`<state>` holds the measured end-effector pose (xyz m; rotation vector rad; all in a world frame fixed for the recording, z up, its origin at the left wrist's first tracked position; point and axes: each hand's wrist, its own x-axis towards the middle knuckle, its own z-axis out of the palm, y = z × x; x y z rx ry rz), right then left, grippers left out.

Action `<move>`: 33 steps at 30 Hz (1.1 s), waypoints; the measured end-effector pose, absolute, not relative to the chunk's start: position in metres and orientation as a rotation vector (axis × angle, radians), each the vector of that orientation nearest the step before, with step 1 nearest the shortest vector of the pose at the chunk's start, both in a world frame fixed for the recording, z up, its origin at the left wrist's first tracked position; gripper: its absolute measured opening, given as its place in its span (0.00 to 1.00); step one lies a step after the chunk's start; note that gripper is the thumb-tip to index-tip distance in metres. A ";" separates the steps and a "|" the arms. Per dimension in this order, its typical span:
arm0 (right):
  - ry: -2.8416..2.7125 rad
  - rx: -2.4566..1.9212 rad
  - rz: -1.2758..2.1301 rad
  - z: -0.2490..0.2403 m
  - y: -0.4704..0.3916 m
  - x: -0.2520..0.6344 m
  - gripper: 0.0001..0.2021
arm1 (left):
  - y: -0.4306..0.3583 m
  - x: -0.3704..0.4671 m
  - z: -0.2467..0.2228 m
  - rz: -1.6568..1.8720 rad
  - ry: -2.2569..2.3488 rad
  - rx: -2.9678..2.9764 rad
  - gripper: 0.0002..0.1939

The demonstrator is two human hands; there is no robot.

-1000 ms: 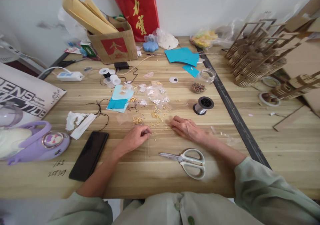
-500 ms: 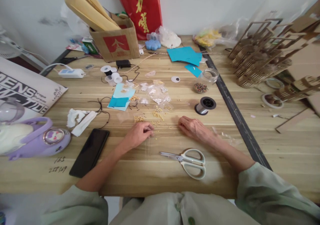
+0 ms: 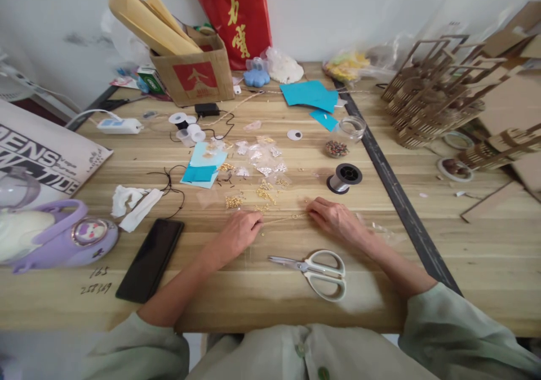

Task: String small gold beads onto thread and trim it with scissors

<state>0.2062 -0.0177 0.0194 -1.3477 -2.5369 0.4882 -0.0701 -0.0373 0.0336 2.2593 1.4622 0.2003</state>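
Observation:
A thin gold chain point(image 3: 279, 220) stretches across the wooden table between my two hands, with a small ring near its right end. My left hand point(image 3: 242, 229) pinches its left end, fingers closed. At the other end, my right hand point(image 3: 333, 217) has its fingers curled together on the chain. Small gold beads point(image 3: 234, 202) lie in a heap just beyond my left hand, and more gold findings point(image 3: 265, 190) are scattered past the chain. Scissors point(image 3: 313, 270) with pale handles rest nearer to me, blades pointing left. A spool of wire point(image 3: 344, 178) stands beyond my right hand.
A black phone point(image 3: 150, 260) and a purple bottle point(image 3: 67, 236) are at the left. Blue paper point(image 3: 200, 172) and small clear bags point(image 3: 264, 157) lie farther back. A glass jar point(image 3: 351, 127), a cardboard box point(image 3: 192, 75) and wooden baskets point(image 3: 416, 118) stand behind.
My hands have moved slightly apart, the right one to the right, and the chain between them looks straighter. The left fingers have closed more tightly together.

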 end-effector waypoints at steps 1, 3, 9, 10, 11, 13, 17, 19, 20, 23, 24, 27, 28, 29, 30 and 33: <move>-2.540 -1.353 0.479 0.019 -0.018 0.206 0.07 | -0.037 -0.070 0.033 0.195 1.472 2.250 0.08; -2.522 -1.352 0.486 0.018 -0.019 0.206 0.07 | -0.037 -0.072 0.032 0.204 1.488 2.202 0.07; -2.438 -1.371 0.579 0.018 -0.019 0.204 0.06 | -0.035 -0.076 0.029 0.232 1.503 2.040 0.07; -2.439 -1.381 0.579 0.018 -0.018 0.204 0.05 | -0.034 -0.077 0.029 0.233 1.505 2.030 0.07; -2.445 -1.389 0.573 0.018 -0.018 0.203 0.05 | -0.034 -0.077 0.029 0.232 1.507 2.023 0.07; -2.469 -1.390 0.548 0.017 -0.017 0.203 0.04 | -0.033 -0.077 0.030 0.229 1.513 2.018 0.07; -2.539 -1.387 0.451 0.019 -0.018 0.202 0.05 | -0.032 -0.078 0.029 0.239 1.521 2.008 0.07; -2.573 -1.390 0.407 0.021 -0.019 0.201 0.05 | -0.032 -0.079 0.027 0.250 1.518 2.002 0.08; -2.585 -1.387 0.396 0.022 -0.020 0.200 0.06 | -0.032 -0.080 0.026 0.256 1.517 1.998 0.08; -2.567 -1.344 0.425 0.022 -0.022 0.200 0.06 | -0.032 -0.082 0.022 0.277 1.503 1.996 0.09; -2.547 -1.327 0.444 0.022 -0.022 0.200 0.06 | -0.032 -0.083 0.022 0.282 1.495 1.996 0.09; -2.506 -1.287 0.506 0.019 -0.022 0.201 0.07 | -0.031 -0.085 0.022 0.271 1.487 1.999 0.09; -2.500 -1.274 0.531 0.018 -0.022 0.201 0.07 | -0.031 -0.086 0.022 0.261 1.489 2.002 0.09; -2.494 -1.262 0.555 0.017 -0.022 0.202 0.07 | -0.031 -0.086 0.022 0.254 1.491 2.012 0.09; -2.486 -1.251 0.577 0.016 -0.022 0.202 0.08 | -0.031 -0.086 0.023 0.252 1.489 2.028 0.08; -2.450 -1.236 0.619 0.014 -0.021 0.203 0.08 | -0.032 -0.087 0.023 0.268 1.483 2.085 0.09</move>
